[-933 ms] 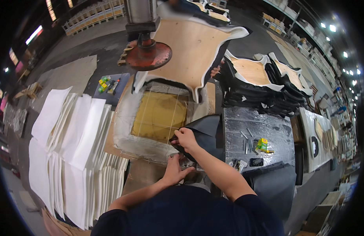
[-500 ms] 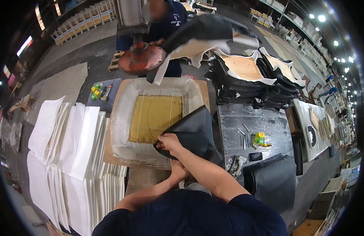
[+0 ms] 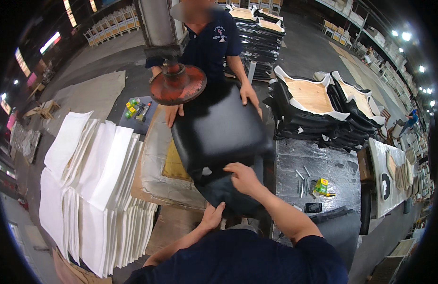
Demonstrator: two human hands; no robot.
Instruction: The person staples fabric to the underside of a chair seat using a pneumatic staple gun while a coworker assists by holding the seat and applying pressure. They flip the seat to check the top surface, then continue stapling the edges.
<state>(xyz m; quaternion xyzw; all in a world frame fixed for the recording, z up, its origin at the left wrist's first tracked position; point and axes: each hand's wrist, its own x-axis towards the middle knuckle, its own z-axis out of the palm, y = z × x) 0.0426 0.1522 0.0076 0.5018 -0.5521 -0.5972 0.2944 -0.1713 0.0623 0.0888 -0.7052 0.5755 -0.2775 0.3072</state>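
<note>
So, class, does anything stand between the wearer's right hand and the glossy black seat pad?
Nothing visible does: the right hand is close by the near edge of the glossy black seat pad; contact is unclear.

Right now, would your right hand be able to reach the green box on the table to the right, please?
Probably yes: nothing visible stands between the right hand and the green box.

Sheets (image 3: 82, 165) left, cushion (image 3: 219, 128) centre, table (image 3: 290, 155) right
</note>
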